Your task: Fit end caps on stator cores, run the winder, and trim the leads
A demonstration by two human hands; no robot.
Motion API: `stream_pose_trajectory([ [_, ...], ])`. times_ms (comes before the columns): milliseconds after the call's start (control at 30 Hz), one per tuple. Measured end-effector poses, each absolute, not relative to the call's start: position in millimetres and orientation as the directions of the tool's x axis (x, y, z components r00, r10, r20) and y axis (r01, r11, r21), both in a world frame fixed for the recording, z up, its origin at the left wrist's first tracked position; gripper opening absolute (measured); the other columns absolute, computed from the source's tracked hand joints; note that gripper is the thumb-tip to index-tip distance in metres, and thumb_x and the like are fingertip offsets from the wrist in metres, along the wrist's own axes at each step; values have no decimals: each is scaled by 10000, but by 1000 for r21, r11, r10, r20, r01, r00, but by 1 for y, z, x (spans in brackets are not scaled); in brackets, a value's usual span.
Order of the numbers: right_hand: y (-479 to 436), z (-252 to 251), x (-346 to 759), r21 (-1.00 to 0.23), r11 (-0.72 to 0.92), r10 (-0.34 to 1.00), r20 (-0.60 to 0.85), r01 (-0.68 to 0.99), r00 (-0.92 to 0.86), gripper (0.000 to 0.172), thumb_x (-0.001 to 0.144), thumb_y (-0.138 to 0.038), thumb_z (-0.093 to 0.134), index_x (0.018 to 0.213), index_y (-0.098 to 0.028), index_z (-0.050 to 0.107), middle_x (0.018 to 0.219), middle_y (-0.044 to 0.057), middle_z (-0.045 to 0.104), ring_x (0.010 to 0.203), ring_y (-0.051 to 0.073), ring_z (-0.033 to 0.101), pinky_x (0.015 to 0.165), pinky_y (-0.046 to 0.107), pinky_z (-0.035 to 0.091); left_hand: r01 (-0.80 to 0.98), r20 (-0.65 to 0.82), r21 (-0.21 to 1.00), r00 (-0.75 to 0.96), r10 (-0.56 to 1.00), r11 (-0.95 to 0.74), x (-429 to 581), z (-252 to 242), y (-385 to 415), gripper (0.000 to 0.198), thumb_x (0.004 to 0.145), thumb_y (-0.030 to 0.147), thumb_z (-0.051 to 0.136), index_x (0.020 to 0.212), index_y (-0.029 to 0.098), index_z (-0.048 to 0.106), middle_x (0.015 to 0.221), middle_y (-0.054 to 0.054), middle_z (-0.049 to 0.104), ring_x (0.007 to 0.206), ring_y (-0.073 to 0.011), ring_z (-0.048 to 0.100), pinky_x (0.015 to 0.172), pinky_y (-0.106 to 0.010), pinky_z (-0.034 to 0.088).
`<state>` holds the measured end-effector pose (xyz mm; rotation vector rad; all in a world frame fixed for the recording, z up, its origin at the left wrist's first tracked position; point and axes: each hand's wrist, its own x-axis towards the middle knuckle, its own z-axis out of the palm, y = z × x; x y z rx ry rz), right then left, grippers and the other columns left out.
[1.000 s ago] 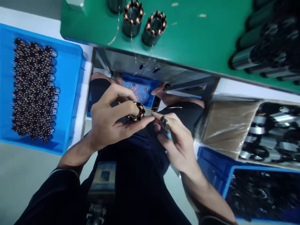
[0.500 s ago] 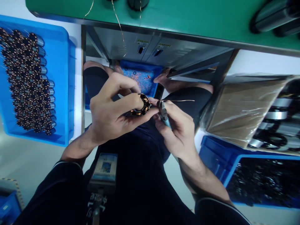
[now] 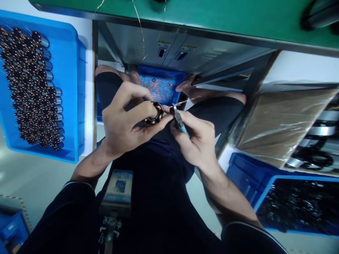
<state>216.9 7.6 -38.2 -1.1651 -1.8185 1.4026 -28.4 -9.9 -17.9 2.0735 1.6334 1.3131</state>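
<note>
My left hand [image 3: 124, 121] is closed on a motor stator [image 3: 158, 113], a dark ring wound with copper, with a finger through its opening. My left thumb and fingertip reach out past the ring toward the cutting pliers [image 3: 176, 116]. These pliers have a metal head and light blue handles, and my right hand [image 3: 200, 139] grips them with the jaws just right of the stator. A copper wire [image 3: 182, 103] sticks out beyond the jaws, slanting up to the right and partly blurred. Whether the jaws touch the wire cannot be made out.
A blue bin [image 3: 71, 70] at left holds rows of copper-wound stators [image 3: 34, 91]. Below, between the feet, a blue tray [image 3: 180, 76] holds copper scraps. The green worktop [image 3: 212, 17] spans the top. At right are a plastic-wrapped cardboard box [image 3: 280, 123] and a bin of black parts [image 3: 299, 204].
Both hands have shifted slightly left and up. The pliers have tilted and sit further left. The wire, earlier long and level to the right, now slants upward and shows shorter.
</note>
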Motion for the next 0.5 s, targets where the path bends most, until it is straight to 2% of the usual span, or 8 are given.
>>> stream_pose_trajectory([
  [33,12,-47,214,-949,34,875,-124,314,-467,385,1146,-381,739,1451,-343,971,1186,58,941,947,310,861,989,498,754,694,517,626,-27,855,-357,-30,-27,-8,285,1153,349,963,980,287,744,1138,-32,799,946,-184,783,809,-398,726],
  [100,23,-68,208,-940,-44,862,-207,339,-463,376,1140,-451,751,1412,-319,974,1107,51,924,930,313,851,949,493,755,705,432,663,-85,898,-252,-33,-50,-5,314,1166,383,935,958,288,719,1128,-40,779,1009,-212,800,906,-432,759],
  [200,39,-95,209,-934,-3,874,-177,358,-453,436,1130,-476,782,1488,-303,958,1239,86,934,1180,376,886,1093,544,755,594,237,802,-219,947,-64,-36,-83,-3,389,1159,515,919,951,279,689,1097,-46,761,1046,-229,811,978,-453,787],
  [267,45,-103,215,-911,133,883,-70,390,-465,531,1111,-467,828,1612,-317,921,1314,116,918,1274,410,865,1186,605,731,382,88,924,-285,955,29,-36,-94,-4,435,1194,628,858,1006,265,707,1090,-40,781,1018,-205,831,954,-409,800],
  [333,45,-103,223,-852,267,877,20,450,-481,644,1101,-490,873,1727,-343,858,1258,124,880,1188,403,838,1156,641,732,116,-68,988,-280,958,104,-33,-95,-7,531,1210,758,804,1056,256,730,1096,-35,817,1014,-196,874,946,-380,818],
  [400,40,-97,229,-775,355,874,77,522,-479,675,1133,-538,863,1779,-350,816,1179,115,818,1122,374,801,1122,637,730,-110,-187,980,-215,958,166,-28,-85,-8,611,1150,848,863,1061,254,753,1098,-31,849,1049,-222,921,974,-394,839],
  [500,32,-84,232,-672,434,876,160,600,-454,626,1191,-590,803,1765,-340,820,1149,111,747,1142,345,765,1163,620,710,-314,-282,920,-114,953,235,-20,-64,-6,600,1064,824,998,1057,259,798,1084,-24,871,1063,-261,952,1004,-424,855],
])
